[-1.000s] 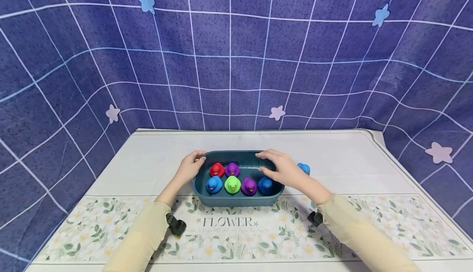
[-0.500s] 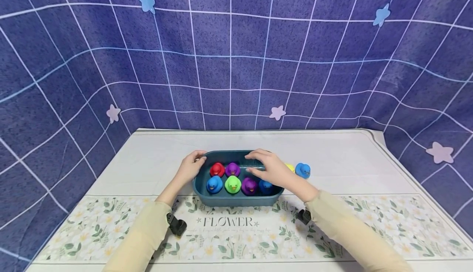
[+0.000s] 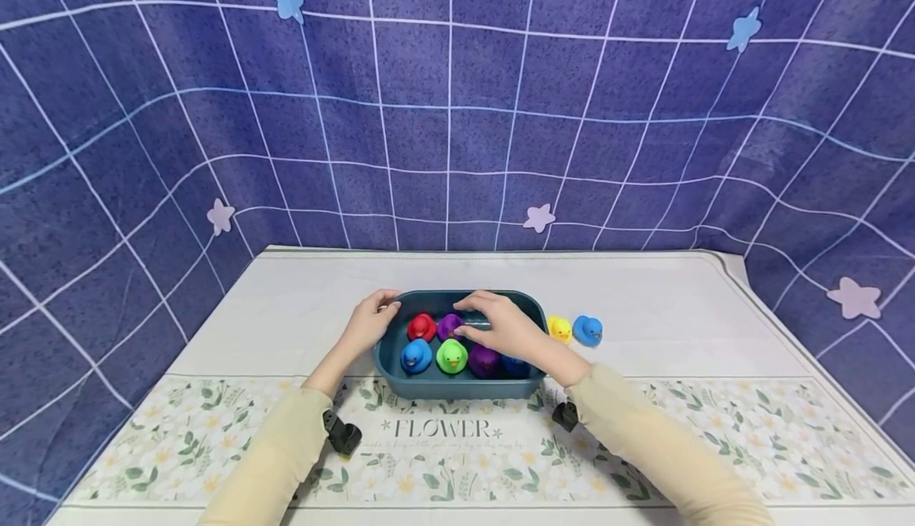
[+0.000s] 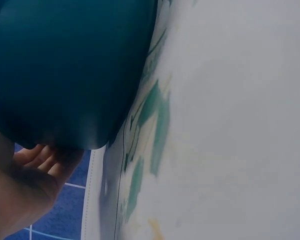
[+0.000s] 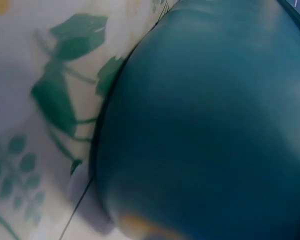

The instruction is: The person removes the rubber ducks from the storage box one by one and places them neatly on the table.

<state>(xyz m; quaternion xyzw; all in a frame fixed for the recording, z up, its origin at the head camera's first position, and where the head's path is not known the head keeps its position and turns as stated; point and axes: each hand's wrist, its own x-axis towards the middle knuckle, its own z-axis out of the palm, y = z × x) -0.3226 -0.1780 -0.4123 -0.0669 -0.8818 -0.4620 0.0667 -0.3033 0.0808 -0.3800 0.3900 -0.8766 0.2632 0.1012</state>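
Reaches farther left than before with the right hand (image 3: 503, 326), fingers and thumb parted, near the rear purple duck (image 3: 447, 323) inside the teal tub (image 3: 461, 389); grips the tub's left end with the left hand (image 3: 368, 322).

Left grip (image 3: 368, 322), right grip (image 3: 503, 327) bare — behind them, plain cream sleeves (image 3: 268, 458) with blocky black wrist cameras (image 3: 343, 435).

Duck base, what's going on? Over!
Left hand holding bin. Right hand over ducks, thumb and fingers apart, partly hiding some. Six ducks inside; yellow duck, blue duck outside.
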